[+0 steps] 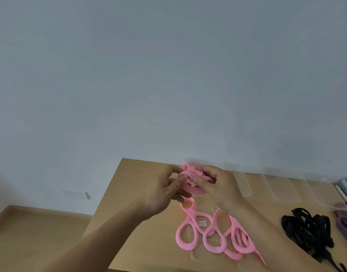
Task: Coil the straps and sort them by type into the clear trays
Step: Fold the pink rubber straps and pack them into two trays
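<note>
2 hands held the pink strap (188, 210) up above the table (141, 193). The left hand (164, 190) pinched a small bunched coil between thumb and fingers, and the right hand (220, 190) pinched it from the other side. Most of the strap lay loose in loops on the table below. I judged the coil could spring open if 1 pinch loosened, and the loops could tangle when drawn up. Clear trays (243, 185) stood behind, near the wall. Black straps (306, 228) and a purple strap (345, 222) lay at the right, apart from the pink one.
</note>
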A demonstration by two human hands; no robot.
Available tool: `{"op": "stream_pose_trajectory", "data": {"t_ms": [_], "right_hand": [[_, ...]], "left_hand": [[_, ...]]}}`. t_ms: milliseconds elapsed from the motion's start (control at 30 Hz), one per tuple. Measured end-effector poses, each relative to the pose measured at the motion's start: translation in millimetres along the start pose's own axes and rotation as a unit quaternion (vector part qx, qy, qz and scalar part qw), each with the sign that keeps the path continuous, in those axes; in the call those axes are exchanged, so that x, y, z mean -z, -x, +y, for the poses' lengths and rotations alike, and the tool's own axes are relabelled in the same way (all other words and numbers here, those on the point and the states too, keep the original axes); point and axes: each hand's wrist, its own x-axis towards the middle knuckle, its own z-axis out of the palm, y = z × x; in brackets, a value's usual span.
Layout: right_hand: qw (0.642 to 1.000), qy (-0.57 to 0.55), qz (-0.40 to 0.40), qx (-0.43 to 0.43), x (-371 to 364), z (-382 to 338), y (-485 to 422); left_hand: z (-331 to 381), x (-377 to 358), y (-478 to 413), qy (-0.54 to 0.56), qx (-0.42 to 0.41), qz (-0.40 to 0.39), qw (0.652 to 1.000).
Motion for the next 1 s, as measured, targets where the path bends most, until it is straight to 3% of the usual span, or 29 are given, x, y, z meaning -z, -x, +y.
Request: {"op": "stream_pose_trajectory", "data": {"t_ms": [133, 400, 633, 867, 1000], "right_hand": [[0.999, 0.016, -0.026, -0.011, -10, 4, -4], [0.992, 0.091, -0.076, -0.04, -33, 26, -13], [0.945, 0.309, -0.07, 0.078, -35, 51, -16], [0.907, 0.378, -0.046, 0.18, -18, 95, -41], [0.916, 0.346, -0.06, 0.192, -8, 121, -66]], "left_hand": [[-3, 17, -4, -0.04, 0.055, -0.017, 0.998], [-24, 35, -26, 0.044, 0.134, -0.068, 0.988], [-43, 34, -52, 0.079, 0.183, -0.046, 0.979], [-60, 17, -95, 0.085, 0.22, -0.038, 0.971], [-73, 9, -123, 0.076, 0.234, -0.027, 0.969]]}}
